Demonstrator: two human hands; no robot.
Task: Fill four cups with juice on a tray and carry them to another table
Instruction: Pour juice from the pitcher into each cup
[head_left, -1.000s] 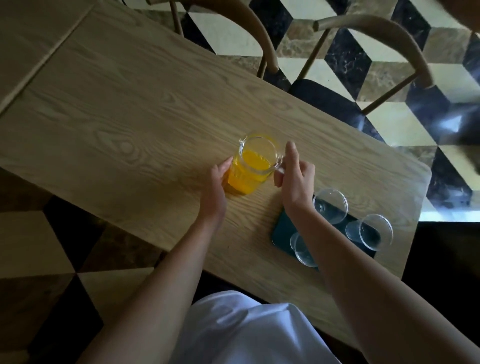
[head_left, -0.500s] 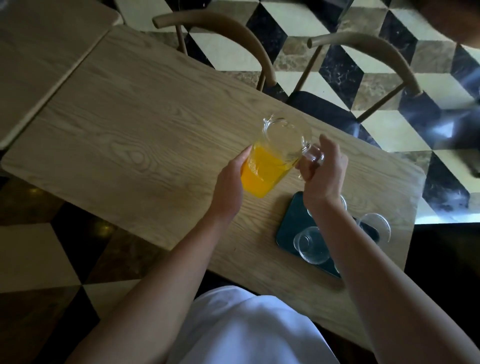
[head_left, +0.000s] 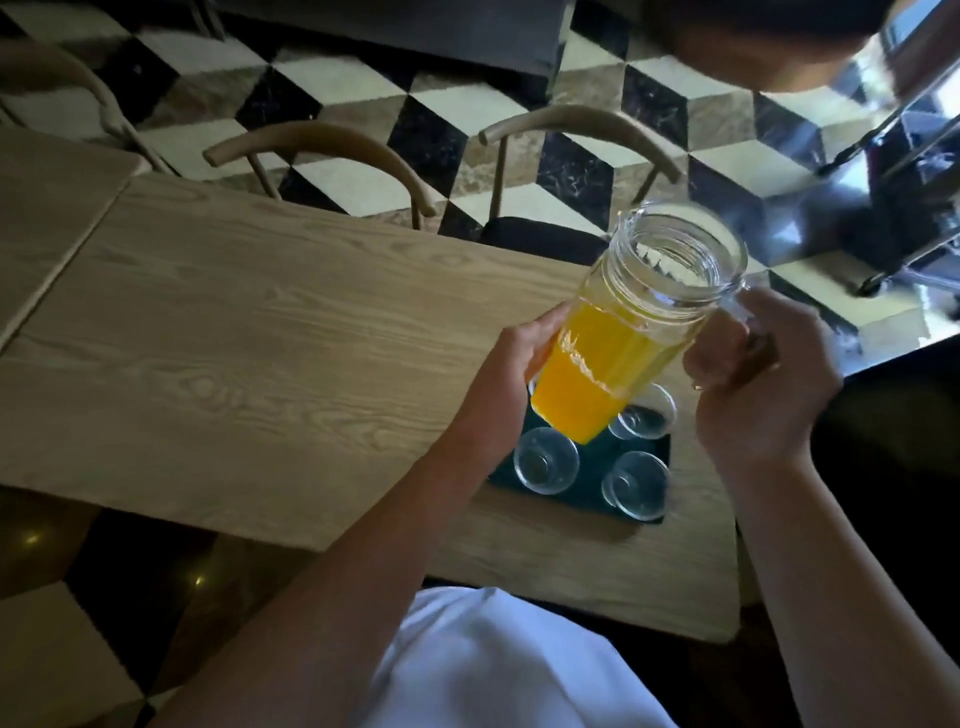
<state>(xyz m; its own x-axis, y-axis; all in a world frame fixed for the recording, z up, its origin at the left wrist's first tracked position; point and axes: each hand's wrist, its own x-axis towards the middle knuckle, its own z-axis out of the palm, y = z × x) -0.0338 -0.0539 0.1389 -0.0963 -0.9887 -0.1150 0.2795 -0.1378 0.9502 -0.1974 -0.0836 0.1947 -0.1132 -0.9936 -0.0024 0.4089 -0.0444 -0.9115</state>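
Head view: right hand (head_left: 758, 374) grips the handle, left hand (head_left: 519, 358) steadies the jug (head_left: 623, 332), tilted directly above the cups (head_left: 545, 460) on the tray (head_left: 587, 467).

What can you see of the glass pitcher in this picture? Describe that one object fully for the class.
The pitcher is clear ribbed glass with a wide open mouth and a clear handle, roughly half full of orange juice. It is lifted off the table, tilted, above the dark tray of empty cups. The right hand grips the handle; the left hand steadies its lower side. No juice is pouring yet.
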